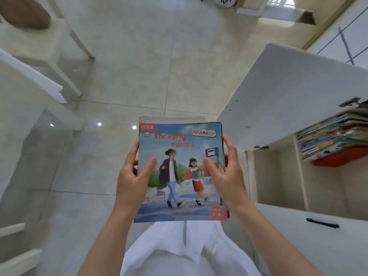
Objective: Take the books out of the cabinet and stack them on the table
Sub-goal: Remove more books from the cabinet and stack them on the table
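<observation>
- Books [180, 172] are held as a thin bundle in the air in front of the person, above the tiled floor [139, 66] and over the white lap; the top cover is blue, reads "The Party" and shows two walking figures beside a bus stop sign
- At the far left stands a white surface [29, 76], seen only by its edge and blurred; behind it is a pale chair [39, 36] with a brown seat
- The left hand [132, 176] grips the left edge of the bundle: its thumb lies on the cover and the fingers [135, 163] curl under it, so they are grasping the books
- The right hand [229, 176] grips the right edge in the same way, with the thumb on the cover near the bus stop sign and the fingers [229, 144] wrapped around the side of the bundle
- To the right of the hands the cabinet [278, 176] is open, with its white door [278, 92] swung outward; the compartment nearest to the hands shows only its pale inner walls
- Further right, inside the cabinet, a stack of more books [334, 140] lies flat with colourful edges, blurred, resting on something red [342, 159] that I cannot identify
- Below it, at the lower right, a white front panel has a dark handle [322, 223]
</observation>
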A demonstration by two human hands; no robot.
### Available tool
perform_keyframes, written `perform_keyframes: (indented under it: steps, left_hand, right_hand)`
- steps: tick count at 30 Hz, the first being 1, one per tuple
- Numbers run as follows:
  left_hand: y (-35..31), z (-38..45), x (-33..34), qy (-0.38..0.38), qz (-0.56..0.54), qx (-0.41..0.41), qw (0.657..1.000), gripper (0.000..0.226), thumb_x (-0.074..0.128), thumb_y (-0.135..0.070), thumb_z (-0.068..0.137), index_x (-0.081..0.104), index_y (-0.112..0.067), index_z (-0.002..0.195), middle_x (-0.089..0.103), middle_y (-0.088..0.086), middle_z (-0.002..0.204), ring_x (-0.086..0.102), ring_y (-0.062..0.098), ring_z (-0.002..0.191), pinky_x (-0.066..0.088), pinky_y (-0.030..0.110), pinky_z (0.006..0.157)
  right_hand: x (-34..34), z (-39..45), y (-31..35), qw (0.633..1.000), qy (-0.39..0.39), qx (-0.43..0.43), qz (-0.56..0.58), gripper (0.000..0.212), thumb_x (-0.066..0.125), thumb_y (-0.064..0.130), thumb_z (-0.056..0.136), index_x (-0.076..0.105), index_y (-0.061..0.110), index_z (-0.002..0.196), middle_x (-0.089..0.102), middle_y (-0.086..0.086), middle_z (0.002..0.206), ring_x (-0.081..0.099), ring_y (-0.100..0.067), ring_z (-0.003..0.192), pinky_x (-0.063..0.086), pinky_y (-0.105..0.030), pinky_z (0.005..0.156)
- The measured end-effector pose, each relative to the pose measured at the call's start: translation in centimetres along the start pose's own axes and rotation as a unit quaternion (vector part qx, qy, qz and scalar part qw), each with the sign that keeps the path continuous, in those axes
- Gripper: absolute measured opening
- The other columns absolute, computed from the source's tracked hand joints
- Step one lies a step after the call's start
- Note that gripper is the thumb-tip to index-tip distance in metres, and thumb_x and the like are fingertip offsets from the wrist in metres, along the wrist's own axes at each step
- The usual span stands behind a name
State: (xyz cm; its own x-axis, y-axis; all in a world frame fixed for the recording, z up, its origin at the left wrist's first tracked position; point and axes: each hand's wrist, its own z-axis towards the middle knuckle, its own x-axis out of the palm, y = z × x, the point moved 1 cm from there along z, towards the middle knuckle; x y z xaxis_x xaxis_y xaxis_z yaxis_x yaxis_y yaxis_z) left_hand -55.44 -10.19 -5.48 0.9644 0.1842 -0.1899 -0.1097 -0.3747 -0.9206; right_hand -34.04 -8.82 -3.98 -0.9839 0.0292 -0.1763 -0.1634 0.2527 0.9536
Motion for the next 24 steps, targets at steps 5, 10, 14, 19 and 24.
perform_keyframes:
  steps: [5,10,14,19,24]
  left_hand:
    - [1.7,-2.5,-9.5,-0.1,-0.005,-0.004,0.995,0.057,0.061,-0.037,0.091,0.035,-0.049,0.14,0.066,-0.008,0.115,0.071,0.018,0.094,0.062,0.041,0.07]
    - [3.2,-3.9,-16.7,-0.184,-0.033,-0.007,0.982,0.066,0.062,-0.035,0.09,0.027,-0.057,0.141,0.062,-0.018,0.121,0.068,0.008,0.101,0.061,0.028,0.071]
    - [4.0,-3.8,-21.5,-0.242,-0.052,-0.022,0.969,0.072,0.062,-0.034,0.09,0.018,-0.063,0.139,0.058,-0.026,0.123,0.064,-0.005,0.101,0.057,0.016,0.066]
    - [5.2,-1.8,-27.8,-0.312,-0.089,-0.058,0.944,0.066,0.06,-0.04,0.089,0.024,-0.059,0.141,0.062,-0.029,0.112,0.064,-0.002,0.102,0.057,0.018,0.065]
    - [5.5,0.6,-33.6,-0.392,-0.113,-0.073,0.91,0.065,0.06,-0.042,0.087,0.026,-0.059,0.14,0.064,-0.027,0.113,0.063,-0.003,0.105,0.057,0.016,0.073]
  right_hand:
    - [9.2,-0.8,1.8,0.994,0.082,-0.03,-0.071,0.07,0.069,0.022,0.087,0.03,0.038,0.142,0.062,0.012,0.118,0.069,-0.007,0.097,0.061,-0.028,0.074]
    - [17.7,-0.4,3.9,0.978,0.169,-0.066,-0.105,0.072,0.07,0.018,0.086,0.032,0.042,0.142,0.066,0.006,0.114,0.071,-0.007,0.087,0.058,-0.021,0.065]
    - [24.5,0.7,5.5,0.957,0.241,-0.084,-0.138,0.079,0.069,0.015,0.086,0.025,0.047,0.144,0.065,0.003,0.114,0.07,-0.01,0.084,0.055,-0.017,0.062]
    - [34.1,3.5,6.0,0.923,0.326,-0.089,-0.182,0.07,0.068,0.021,0.087,0.031,0.053,0.138,0.061,0.0,0.119,0.071,-0.016,0.088,0.062,-0.039,0.069]
    - [43.5,6.4,7.7,0.881,0.393,-0.123,-0.235,0.071,0.068,0.028,0.086,0.027,0.063,0.132,0.06,-0.001,0.117,0.069,-0.023,0.092,0.06,-0.045,0.07]
